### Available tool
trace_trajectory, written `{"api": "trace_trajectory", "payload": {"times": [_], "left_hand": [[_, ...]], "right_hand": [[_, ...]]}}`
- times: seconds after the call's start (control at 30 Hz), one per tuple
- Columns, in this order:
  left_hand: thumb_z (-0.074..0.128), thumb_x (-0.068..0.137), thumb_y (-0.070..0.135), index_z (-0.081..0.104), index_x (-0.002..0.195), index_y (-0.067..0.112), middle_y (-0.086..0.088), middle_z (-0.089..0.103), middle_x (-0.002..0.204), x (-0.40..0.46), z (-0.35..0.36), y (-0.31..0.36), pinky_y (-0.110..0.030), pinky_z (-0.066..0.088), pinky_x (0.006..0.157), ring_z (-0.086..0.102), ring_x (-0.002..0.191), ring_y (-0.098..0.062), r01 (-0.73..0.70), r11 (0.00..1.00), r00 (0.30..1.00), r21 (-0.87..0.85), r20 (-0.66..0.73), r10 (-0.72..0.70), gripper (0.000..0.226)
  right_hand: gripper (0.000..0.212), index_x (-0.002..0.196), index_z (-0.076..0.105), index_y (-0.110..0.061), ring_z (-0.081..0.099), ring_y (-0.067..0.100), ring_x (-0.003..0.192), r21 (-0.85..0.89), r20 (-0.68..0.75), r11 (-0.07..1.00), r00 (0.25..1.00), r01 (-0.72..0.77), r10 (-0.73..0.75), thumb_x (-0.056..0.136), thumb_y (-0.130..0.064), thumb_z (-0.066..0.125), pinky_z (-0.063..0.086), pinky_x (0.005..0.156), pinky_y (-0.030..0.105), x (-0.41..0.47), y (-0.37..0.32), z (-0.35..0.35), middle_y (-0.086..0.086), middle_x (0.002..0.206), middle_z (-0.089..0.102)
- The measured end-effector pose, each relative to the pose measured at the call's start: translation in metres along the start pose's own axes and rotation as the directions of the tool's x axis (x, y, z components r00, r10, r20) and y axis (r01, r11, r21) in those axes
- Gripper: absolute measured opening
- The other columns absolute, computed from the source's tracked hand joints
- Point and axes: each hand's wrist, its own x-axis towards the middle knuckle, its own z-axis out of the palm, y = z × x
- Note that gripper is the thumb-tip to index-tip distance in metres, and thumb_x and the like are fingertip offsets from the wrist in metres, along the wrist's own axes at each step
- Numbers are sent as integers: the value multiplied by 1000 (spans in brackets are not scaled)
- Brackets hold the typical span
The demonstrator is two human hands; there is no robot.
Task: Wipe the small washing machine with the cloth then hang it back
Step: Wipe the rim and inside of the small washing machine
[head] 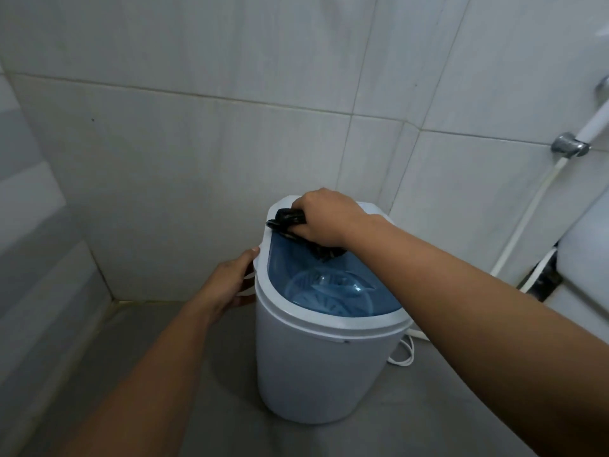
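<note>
A small white washing machine (316, 367) with a see-through blue lid (329, 288) stands on the grey floor against the tiled wall. My right hand (324, 216) presses a bunched black cloth (290, 221) onto the machine's top at its far rim, where the white panel meets the blue lid. Part of the cloth hangs down over the lid under my palm. My left hand (230, 285) rests against the machine's left side just below the rim, fingers spread around it.
White tiled walls close in behind and at the left. A white hose (527, 209) runs down from a chrome wall fitting (570, 146) at the right. A white fixture (590, 258) stands at the right edge. A white cord (403, 356) lies behind the machine.
</note>
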Motion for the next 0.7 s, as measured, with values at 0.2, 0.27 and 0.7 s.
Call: {"api": "trace_trajectory", "payload": {"times": [0.2,0.27,0.7], "left_hand": [[59,101,46,76,112,16,0,81,110,0,1,2,-33,56,70,72,100,-21,1,1000,1000,-23,17,0,36],[59,101,47,77,112,16,2,82,105,1,1,1,-33,57,71,73,99,-21,-2,1000,1000,-26,14,2,37],[61,99,50,79,111,19,2,82,110,-5,-2,4,-38,59,77,72,107,-25,9,1000,999,2,36,-9,38]], "right_hand": [[29,88,68,-28,62,21,80,148,92,983,988,111,-125,84,-57,66,52,71,37,-44,-12,-12,-5,82,66],[41,88,68,-30,62,19,79,89,47,988,990,126,-130,83,-69,58,52,68,37,-59,-19,-13,-6,82,64],[23,97,68,-23,65,32,88,13,-4,988,988,-153,153,89,-44,62,42,64,33,-40,1,-7,4,90,65]]}}
